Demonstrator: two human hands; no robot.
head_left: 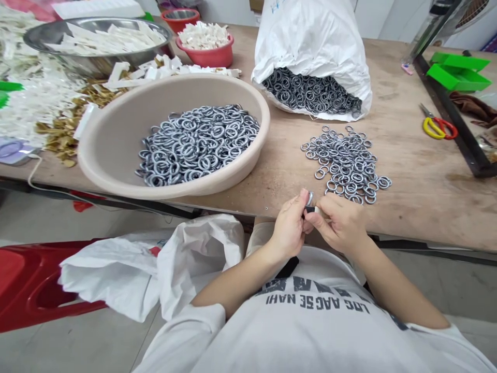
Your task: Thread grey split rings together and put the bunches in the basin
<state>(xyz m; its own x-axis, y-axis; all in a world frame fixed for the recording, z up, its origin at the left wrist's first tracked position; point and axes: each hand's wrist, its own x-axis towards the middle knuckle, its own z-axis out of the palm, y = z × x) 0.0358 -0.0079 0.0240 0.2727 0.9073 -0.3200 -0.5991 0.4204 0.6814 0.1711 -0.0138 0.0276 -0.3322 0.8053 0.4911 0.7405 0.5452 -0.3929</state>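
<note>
My hands meet just above the front edge of the wooden table (419, 166). My left hand (288, 229) pinches a grey metal ring (309, 199), and my right hand (338, 223) grips a short black strip with a white end (311, 210) against it. Just beyond my right hand lies a loose pile of grey rings (345, 166). To the left, a beige plastic basin (116, 140) holds a large heap of similar rings (198, 146). Farther back, a white sack (310, 41) spills more rings (310, 90) from its open mouth.
A steel basin (97, 39) and a red bowl (205, 52) hold white pieces. Yellow-and-red scissors (438, 128) and green objects (458, 71) lie at the right. A white bag (155, 267) rests on a red stool (34, 285) below the table's left side.
</note>
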